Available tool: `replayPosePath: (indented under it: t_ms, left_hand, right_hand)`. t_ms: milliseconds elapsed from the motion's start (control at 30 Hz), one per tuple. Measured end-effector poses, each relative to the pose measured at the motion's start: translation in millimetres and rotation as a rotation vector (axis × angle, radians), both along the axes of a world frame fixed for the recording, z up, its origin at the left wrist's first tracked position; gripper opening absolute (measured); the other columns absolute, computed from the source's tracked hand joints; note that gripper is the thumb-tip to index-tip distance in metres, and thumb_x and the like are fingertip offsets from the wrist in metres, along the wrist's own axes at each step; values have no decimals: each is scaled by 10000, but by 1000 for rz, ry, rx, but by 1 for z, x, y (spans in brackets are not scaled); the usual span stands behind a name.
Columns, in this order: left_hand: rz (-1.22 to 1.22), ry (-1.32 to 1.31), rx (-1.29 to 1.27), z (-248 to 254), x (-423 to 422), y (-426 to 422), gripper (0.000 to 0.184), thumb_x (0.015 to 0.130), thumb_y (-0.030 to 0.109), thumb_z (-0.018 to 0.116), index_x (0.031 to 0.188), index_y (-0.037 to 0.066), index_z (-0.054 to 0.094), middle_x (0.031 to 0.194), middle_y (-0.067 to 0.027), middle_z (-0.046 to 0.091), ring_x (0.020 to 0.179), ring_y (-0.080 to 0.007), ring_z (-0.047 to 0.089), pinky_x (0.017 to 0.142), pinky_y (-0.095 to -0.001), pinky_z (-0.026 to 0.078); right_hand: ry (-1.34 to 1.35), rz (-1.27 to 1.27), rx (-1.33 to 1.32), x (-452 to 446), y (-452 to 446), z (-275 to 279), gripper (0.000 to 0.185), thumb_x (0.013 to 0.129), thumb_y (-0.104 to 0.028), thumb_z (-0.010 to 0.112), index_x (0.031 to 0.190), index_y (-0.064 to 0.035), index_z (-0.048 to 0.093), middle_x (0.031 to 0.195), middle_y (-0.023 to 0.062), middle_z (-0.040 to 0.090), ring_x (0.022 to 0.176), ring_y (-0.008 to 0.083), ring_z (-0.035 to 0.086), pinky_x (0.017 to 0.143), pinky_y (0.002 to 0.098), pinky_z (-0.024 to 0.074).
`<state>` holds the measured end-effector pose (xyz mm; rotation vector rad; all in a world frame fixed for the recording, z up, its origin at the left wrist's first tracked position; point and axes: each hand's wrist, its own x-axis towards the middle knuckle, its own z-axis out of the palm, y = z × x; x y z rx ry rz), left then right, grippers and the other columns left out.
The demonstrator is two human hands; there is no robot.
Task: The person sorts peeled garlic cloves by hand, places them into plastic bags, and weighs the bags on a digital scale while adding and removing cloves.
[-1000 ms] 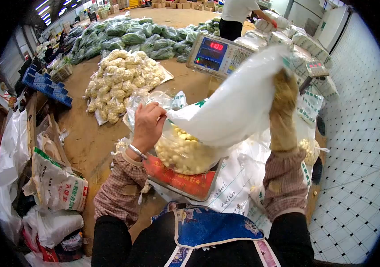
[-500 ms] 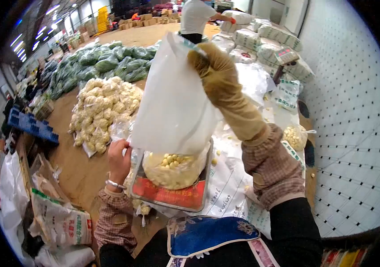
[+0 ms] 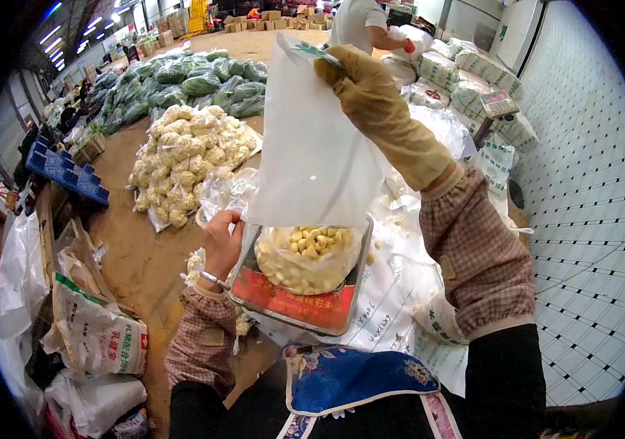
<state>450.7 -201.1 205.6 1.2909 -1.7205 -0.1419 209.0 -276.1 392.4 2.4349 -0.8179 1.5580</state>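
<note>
A white plastic bag [image 3: 320, 146] hangs upright, stretched between my two hands. My right hand [image 3: 356, 77], in a brown glove, is closed on its upper edge, where some green print shows. Bare and wearing a metal bracelet, my left hand [image 3: 222, 235] pinches the bag's lower left corner. Just below, an open clear bag of pale peeled garlic cloves [image 3: 311, 267] rests in a dark-rimmed scale tray [image 3: 290, 304] with a red printed face. The white bag's bottom edge hides the far part of the garlic bag.
White sacking [image 3: 378, 293] with handwriting covers the surface right of the tray, with loose cloves on it. A scale display [image 3: 499, 104] stands beyond. Piled garlic bags [image 3: 188, 161], green bundles [image 3: 181, 77] and stacked sacks [image 3: 466, 73] lie farther off. A person [image 3: 353, 28] stands behind.
The view has shifted, so the surroundings sit differently in the frame. Both hands still hold the white bag, which now hangs straighter, and more of the garlic shows beneath it.
</note>
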Motion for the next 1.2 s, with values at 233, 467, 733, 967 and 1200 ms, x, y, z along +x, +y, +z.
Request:
replayPosePath:
  t_ms: [233, 467, 733, 967, 1200]
  left_hand:
    - [-24, 31, 34, -7, -3, -2, 80, 700, 21, 577, 771, -7, 553, 738, -130, 558, 717, -273, 553, 642, -334, 426]
    - [-145, 137, -61, 21, -31, 12, 171, 729, 59, 595, 885, -5, 567, 810, -128, 580, 788, -251, 575, 686, -330, 437]
    - [-404, 579, 196, -15, -46, -27, 172, 837, 127, 545, 950, 0, 566, 877, -43, 602, 776, -134, 561, 679, -245, 436]
    - [-457, 1253, 440, -42, -50, -9, 318, 870, 239, 501, 1081, 5, 456, 1018, -101, 543, 899, -204, 556, 771, -334, 480]
    - [-248, 1238, 629, -36, -69, -2, 464, 847, 343, 512, 1074, -57, 458, 1043, -129, 544, 897, -197, 563, 740, -268, 468]
  right_hand:
    - [-102, 200, 38, 4, 18, 6, 159, 852, -170, 537, 888, -17, 556, 708, 12, 500, 653, 80, 443, 588, 221, 385]
    - [36, 82, 66, 15, 9, 20, 186, 855, -196, 532, 891, -17, 568, 717, 31, 526, 636, 100, 453, 585, 229, 395]
    - [10, 122, -241, 30, 14, 33, 207, 764, -254, 607, 870, -77, 592, 798, 138, 593, 768, 292, 563, 661, 347, 441]
    - [-419, 91, 12, -60, 39, -39, 287, 827, -157, 552, 1079, -22, 517, 1034, 114, 547, 932, 182, 536, 809, 294, 424]
    - [-578, -110, 471, -112, 50, -180, 264, 857, -147, 458, 1031, 42, 519, 1028, 125, 533, 959, 203, 496, 877, 295, 374]
